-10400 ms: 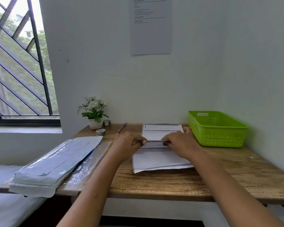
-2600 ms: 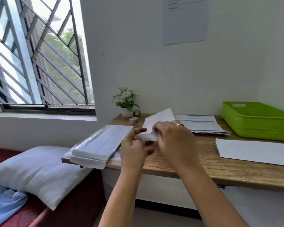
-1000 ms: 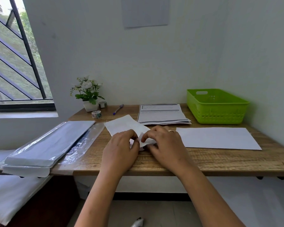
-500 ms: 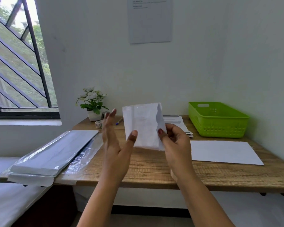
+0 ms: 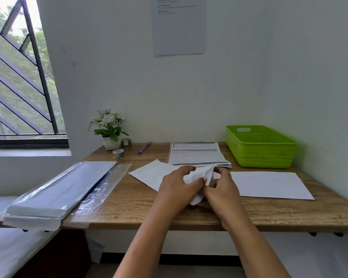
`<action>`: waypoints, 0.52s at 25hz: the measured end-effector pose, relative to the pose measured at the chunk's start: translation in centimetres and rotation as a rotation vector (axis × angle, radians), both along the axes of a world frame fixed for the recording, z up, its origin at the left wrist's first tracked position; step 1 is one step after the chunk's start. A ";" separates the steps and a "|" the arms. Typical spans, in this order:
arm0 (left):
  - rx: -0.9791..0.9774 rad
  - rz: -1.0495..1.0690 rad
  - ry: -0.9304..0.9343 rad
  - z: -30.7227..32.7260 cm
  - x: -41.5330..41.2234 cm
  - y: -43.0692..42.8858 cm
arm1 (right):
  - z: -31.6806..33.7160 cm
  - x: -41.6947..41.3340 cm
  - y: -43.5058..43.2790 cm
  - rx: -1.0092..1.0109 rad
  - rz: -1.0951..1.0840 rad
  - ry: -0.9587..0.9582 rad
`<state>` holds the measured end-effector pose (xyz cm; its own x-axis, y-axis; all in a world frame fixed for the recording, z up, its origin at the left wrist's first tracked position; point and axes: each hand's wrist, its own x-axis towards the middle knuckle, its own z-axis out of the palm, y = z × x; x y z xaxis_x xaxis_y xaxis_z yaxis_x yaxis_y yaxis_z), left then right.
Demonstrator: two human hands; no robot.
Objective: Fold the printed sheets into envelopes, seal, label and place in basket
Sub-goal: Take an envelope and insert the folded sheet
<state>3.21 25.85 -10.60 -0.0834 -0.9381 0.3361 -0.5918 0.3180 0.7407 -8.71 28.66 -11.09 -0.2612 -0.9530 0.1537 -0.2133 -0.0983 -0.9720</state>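
The envelope is laid on the table. Its mouth is pinched by the left hand and right hand, fingers curled, presumably to be spread open.

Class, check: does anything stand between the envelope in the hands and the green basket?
Nothing upright does. The left hand and right hand grip the envelope; between it and the basket lie only a corner of the flat printed stack and a blank sheet.
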 end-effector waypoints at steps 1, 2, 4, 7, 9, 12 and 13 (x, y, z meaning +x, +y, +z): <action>0.058 -0.020 -0.045 0.1 -0.2 -0.1 | 0.1 -0.4 0.0 0.015 -0.025 0.156; 0.097 -0.028 -0.099 0.2 -0.3 -0.2 | 0.1 -0.6 0.1 0.021 -0.048 0.287; 0.133 -0.019 -0.190 0.7 -0.4 -0.2 | 0.0 -0.6 0.2 -0.008 -0.104 0.459; 0.162 -0.038 -0.219 1.4 -0.6 -0.4 | -0.2 -0.3 0.1 -0.053 -0.235 0.663; 0.164 -0.039 -0.223 1.8 -0.8 -0.4 | 0.0 -0.2 -0.1 -0.040 -0.286 0.795; 0.131 0.039 -0.242 2.0 -1.2 -0.8 | 0.2 0.0 -0.6 -0.036 -0.274 0.876; 0.109 0.081 -0.257 1.9 -1.4 -1.0 | 0.2 0.0 -0.7 -0.060 -0.256 0.888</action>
